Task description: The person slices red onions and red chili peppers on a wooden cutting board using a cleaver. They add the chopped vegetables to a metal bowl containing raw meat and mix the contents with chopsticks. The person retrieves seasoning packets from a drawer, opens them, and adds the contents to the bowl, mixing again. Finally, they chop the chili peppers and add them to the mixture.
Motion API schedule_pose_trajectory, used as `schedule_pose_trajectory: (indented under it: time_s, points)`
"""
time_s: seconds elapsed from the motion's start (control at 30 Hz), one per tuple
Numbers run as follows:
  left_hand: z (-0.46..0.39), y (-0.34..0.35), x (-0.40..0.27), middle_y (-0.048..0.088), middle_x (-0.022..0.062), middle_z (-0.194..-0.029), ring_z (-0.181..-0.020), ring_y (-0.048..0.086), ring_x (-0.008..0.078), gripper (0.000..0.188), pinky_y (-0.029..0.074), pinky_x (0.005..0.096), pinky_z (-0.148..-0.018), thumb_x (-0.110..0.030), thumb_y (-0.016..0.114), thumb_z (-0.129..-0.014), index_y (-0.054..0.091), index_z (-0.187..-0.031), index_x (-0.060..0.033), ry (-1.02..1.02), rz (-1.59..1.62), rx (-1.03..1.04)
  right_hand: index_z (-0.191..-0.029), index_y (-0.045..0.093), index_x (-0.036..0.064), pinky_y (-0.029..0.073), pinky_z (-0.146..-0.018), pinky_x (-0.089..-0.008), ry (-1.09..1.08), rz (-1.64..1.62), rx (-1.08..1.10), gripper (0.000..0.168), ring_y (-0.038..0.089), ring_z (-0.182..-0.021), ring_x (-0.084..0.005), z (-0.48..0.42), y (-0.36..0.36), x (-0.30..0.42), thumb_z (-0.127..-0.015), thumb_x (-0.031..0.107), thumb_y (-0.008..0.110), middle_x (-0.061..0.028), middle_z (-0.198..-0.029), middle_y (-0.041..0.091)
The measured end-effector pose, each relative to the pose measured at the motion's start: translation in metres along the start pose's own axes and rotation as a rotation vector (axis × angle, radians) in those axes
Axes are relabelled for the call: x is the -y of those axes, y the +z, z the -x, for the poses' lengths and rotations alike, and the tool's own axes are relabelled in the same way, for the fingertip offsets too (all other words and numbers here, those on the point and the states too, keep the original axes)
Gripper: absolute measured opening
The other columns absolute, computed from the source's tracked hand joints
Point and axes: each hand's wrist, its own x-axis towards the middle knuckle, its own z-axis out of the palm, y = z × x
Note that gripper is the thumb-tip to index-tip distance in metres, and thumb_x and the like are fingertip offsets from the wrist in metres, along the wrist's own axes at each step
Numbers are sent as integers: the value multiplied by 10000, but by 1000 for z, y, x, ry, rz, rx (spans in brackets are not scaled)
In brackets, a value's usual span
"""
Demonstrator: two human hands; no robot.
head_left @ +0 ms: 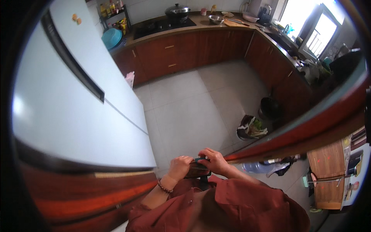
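Close to my waist, both hands meet at a small object point(197, 171) with a dark, brownish body and a teal strip along its top. What it is exactly, I cannot tell. My left hand point(179, 167), with a beaded bracelet point(165, 187) on its wrist, grips its left side with curled fingers. From the right, my right hand point(214, 162) pinches it by the teal strip point(201, 159). Part of the object is hidden by the fingers, and a short dark strap point(204, 180) shows below it against my red shirt point(246, 194).
On the left stands a white refrigerator point(72, 116). The wooden door frame point(304, 142) crosses the right side. Leafy scraps fill a bin point(245, 134) on the tiled floor point(185, 116), near a black bucket point(269, 108). Beyond, a counter point(200, 28) carries a lidded pot point(177, 11) and a cutting board point(235, 23).
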Motion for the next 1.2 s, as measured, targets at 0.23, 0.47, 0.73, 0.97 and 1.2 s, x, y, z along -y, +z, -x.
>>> schedule_pose_trajectory:
  time_s: [0.23, 0.47, 0.73, 0.97, 1.2]
  points:
    - [-223, -38, 73, 600, 79, -735, -736, 585, 284, 105, 470, 378, -624, -173, 609, -714, 593, -776, -91, 182, 97, 164, -952, 553, 18, 475, -630, -255, 331, -380, -518, 167, 554, -723, -128, -146, -92, -60, -794, 50, 593, -50, -863, 553]
    - [-428, -27, 149, 595, 113, -696, -632, 574, 308, 176, 454, 383, -555, -232, 666, -718, 599, -726, -70, -59, 193, -62, -1042, 553, 33, 502, -631, -273, 404, -674, -961, 259, 551, -820, -111, -252, -236, -216, -830, 173, 604, -25, -946, 567]
    - [-653, -91, 213, 473, 71, -542, -538, 390, 66, 242, 367, 268, -480, -181, 658, -780, 546, -713, 23, -440, 416, -306, -1029, 559, 28, 455, -617, -241, 686, -558, -761, 295, 548, -801, -108, -444, -325, -331, -803, 205, 630, -25, -913, 581]
    - [-840, -86, 323, 462, -64, -624, -576, 350, 29, 222, 318, 197, -501, -170, 626, -822, 534, -675, -31, -501, 848, -493, -1057, 540, -14, 454, -632, -228, 615, -505, -707, 353, 551, -758, -97, -631, -389, -436, -776, 157, 665, -50, -871, 595]
    - [-1028, -96, 391, 496, -56, -665, -591, 390, 27, 209, 354, 198, -526, -193, 631, -827, 549, -722, -33, -498, 1035, -497, -1044, 554, 2, 459, -629, -242, 729, -326, -767, 362, 561, -750, -115, -755, -471, -528, -755, 177, 683, -61, -844, 604]
